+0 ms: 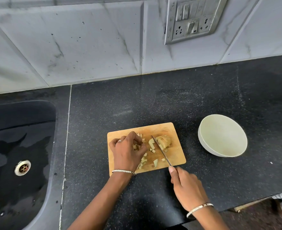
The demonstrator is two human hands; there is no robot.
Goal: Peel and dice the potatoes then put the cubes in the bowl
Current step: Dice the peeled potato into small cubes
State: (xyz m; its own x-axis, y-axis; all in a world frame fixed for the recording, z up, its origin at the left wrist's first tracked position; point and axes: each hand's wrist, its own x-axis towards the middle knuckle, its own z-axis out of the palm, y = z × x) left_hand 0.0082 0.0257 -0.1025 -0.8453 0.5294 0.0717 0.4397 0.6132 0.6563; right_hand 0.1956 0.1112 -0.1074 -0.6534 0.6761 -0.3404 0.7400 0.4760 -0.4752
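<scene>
A wooden cutting board [173, 157] lies on the black counter. On its right part sits a sliced potato piece [164, 140]; loose potato cubes [152, 144] are scattered across the middle and left. My left hand [128, 151] is curled over a heap of cubes on the board's left side and gathers them under its fingers. My right hand [186, 185] grips the handle of a knife [162, 151], whose blade lies slantwise across the board just left of the sliced piece. A white bowl [222, 136] stands to the right of the board, with nothing visible inside.
A black sink [20, 146] with a metal drain [22, 168] lies to the left, its bottom wet. The tiled wall with a switch and socket plate [194, 19] rises behind. The counter's front edge runs along the lower right.
</scene>
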